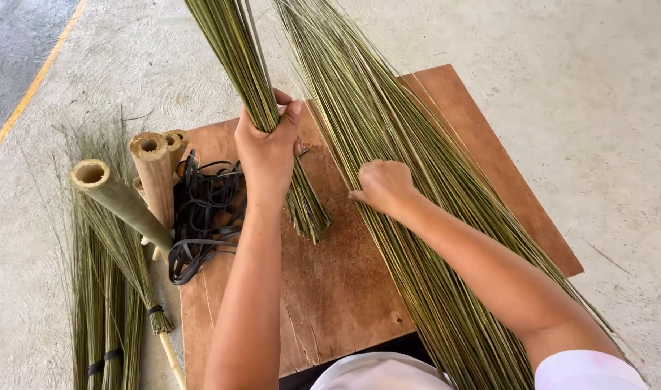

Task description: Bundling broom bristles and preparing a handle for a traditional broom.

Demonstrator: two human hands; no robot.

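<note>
My left hand (268, 148) grips a bundle of thin green sticks (238, 50), held upright with its cut ends (310, 220) resting on a brown wooden board (330, 289). My right hand (383, 185) is curled, knuckles up, on a long loose pile of the same green sticks (410, 217) that lies diagonally across the board. Its fingers pinch into the pile; what they hold is hidden under the hand.
Several bamboo tubes (153, 170) stand at the board's left edge beside a tangle of black straps (204, 217). Tied stick bundles (110, 303) lie on the concrete floor (598, 108) to the left. A yellow line (34, 79) crosses the floor at top left.
</note>
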